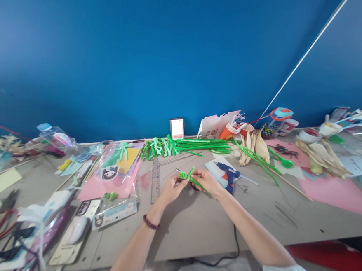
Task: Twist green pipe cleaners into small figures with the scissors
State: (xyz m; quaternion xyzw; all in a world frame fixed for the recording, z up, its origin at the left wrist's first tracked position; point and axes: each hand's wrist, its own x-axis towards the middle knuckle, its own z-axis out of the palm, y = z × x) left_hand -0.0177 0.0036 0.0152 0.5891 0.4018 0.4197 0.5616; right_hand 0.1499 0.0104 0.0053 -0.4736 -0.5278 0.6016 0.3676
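In front of me, above the table's middle, both hands pinch a green pipe-cleaner piece [183, 175] with a coiled end and crossing strands. My left hand [172, 187], below a dark beaded bracelet, is closed at the coiled side. Closed on the strands is my right hand [207, 181], with a green stem running beneath its fingers. A dark object, partly hidden, lies under the hands. Behind them are a row of finished-looking green pipe-cleaner pieces [160, 147] and a bundle of long green pipe cleaners [203, 145].
A blue glue gun [228, 174] rests right of my hands, its cable at the front edge. A ruler [155, 180] and plastic-bagged pink paper [110, 184] lie left. Farther left are a computer mouse [77, 229] and pliers [3, 214]. Dried husks [260, 146] sit at right.
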